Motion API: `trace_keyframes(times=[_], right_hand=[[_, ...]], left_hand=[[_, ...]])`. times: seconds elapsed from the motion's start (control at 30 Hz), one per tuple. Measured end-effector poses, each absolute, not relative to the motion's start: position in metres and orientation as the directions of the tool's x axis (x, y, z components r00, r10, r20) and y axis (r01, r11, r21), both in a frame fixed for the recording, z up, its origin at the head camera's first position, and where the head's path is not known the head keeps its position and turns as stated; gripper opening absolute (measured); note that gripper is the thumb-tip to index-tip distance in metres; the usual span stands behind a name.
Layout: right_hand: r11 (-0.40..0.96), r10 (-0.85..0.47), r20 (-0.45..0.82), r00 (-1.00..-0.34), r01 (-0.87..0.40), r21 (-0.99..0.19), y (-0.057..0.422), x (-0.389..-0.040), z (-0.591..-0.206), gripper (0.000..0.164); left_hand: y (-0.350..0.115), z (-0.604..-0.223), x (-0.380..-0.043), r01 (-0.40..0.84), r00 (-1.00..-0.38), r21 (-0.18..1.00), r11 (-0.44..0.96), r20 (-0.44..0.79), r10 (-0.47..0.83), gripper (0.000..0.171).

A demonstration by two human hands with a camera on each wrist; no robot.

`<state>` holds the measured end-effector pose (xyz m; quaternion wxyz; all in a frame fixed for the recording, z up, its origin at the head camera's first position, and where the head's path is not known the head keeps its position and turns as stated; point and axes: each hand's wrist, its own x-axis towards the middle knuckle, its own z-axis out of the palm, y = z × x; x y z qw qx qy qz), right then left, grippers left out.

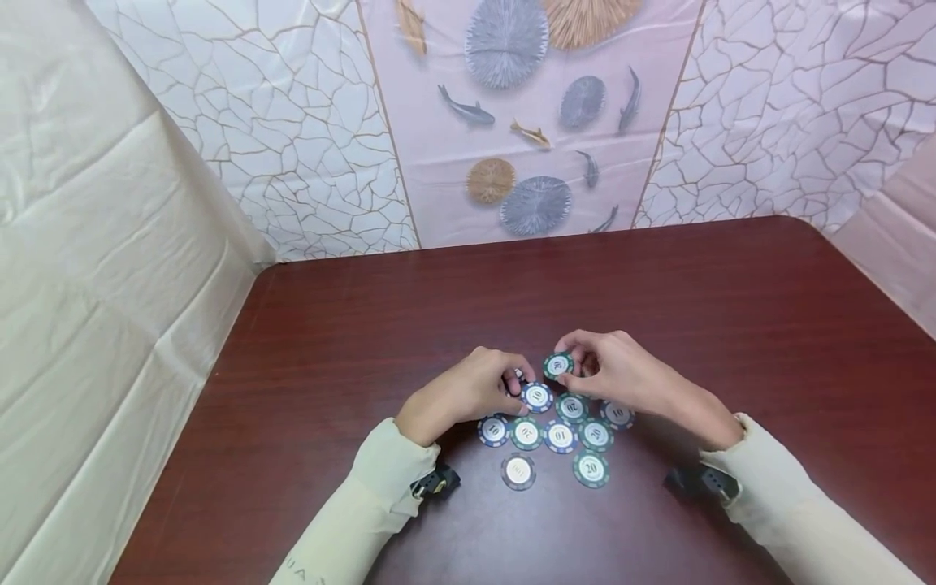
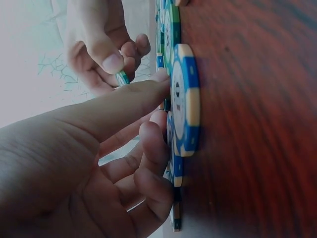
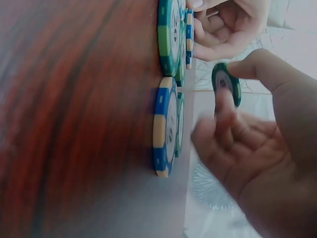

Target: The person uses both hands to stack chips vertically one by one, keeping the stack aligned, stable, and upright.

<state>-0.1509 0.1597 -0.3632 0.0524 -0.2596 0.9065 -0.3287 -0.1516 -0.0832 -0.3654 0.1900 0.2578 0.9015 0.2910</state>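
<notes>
My right hand [image 1: 625, 370] pinches a green poker chip [image 1: 559, 365] marked 20 between thumb and fingers, raised above the table. The right wrist view shows that held chip [image 3: 225, 84] tilted and apart from the others. Left of it, my left hand [image 1: 468, 388] grips a blue poker chip [image 1: 537, 397] marked 10 at its edge with thumb and index finger, low over the table. The other left fingers are curled, partly covering another chip behind them. Beneath the hands lie a green chip [image 1: 572, 407] and a blue chip [image 1: 617, 414].
Nearer on the dark red table [image 1: 351, 325] lie several flat chips, including a blue one [image 1: 561, 436] and a green one [image 1: 595, 435]. A grey-rimmed chip [image 1: 518, 471] and another green chip [image 1: 591, 469] lie closest. Patterned cloth [image 1: 292, 122] hangs behind the table.
</notes>
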Motion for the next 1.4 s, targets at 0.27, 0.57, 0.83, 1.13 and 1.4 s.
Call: trace_keyframes(times=[0.27, 0.57, 0.83, 1.13, 1.4], right_hand=[[0.559, -0.572, 0.017, -0.82, -0.405, -0.723, 0.1627, -0.1508, -0.3624, 0.037], [0.476, -0.637, -0.062, -0.768, -0.329, -0.815, 0.165, -0.1541, -0.3643, 0.039], [0.481, -0.669, -0.058, -0.741, -0.372, -0.793, 0.1612, -0.1536, -0.3662, 0.038], [0.467, -0.685, -0.071, -0.725, -0.362, -0.807, 0.1579, -0.1531, -0.3688, 0.035], [0.487, -0.667, -0.081, -0.74, -0.351, -0.8, 0.1575, -0.1524, -0.3703, 0.034]], left_hand=[[-0.0825, -0.3667, -0.1522, 0.376, -0.781, 0.627, 0.682, -0.182, 0.597, 0.033], [-0.0846, -0.3668, -0.1527, 0.383, -0.786, 0.631, 0.675, -0.161, 0.596, 0.033], [-0.0847, -0.3662, -0.1532, 0.373, -0.788, 0.633, 0.679, -0.171, 0.592, 0.035], [-0.0839, -0.3671, -0.1539, 0.38, -0.787, 0.62, 0.686, -0.173, 0.592, 0.036], [-0.083, -0.367, -0.1538, 0.369, -0.787, 0.623, 0.689, -0.184, 0.589, 0.039]])
